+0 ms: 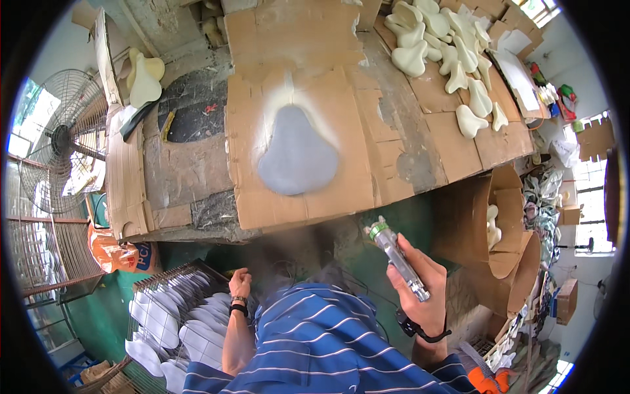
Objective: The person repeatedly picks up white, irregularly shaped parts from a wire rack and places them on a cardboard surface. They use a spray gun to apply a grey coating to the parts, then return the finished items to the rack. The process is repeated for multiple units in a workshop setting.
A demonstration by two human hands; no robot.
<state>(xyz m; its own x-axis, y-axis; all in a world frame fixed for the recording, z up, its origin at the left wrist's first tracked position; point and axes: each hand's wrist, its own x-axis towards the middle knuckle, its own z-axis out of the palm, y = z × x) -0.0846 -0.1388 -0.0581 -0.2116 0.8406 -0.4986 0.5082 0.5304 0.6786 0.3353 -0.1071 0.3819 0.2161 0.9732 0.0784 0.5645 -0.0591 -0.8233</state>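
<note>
My right hand [420, 289] is wrapped round a metal spray gun [400, 259] with a green ring near its nozzle, held in front of the bench edge. On a cardboard sheet in the middle of the bench lies a grey bicycle saddle pad [297, 154], narrow end away from me. Pale overspray marks the cardboard round it. My left hand [240, 284] is low at my left side, fingers curled; whatever they hold, if anything, is hidden. Beside it a wire basket [147, 284] holds several light grey saddle-shaped pieces [157, 314].
Several cream saddle pads [459, 49] are heaped at the bench's far right, with more [144, 79] at its far left. A large fan [62, 139] stands left. An open cardboard box [508, 217] sits below the bench on the right. An orange sack [115, 251] lies beyond the basket.
</note>
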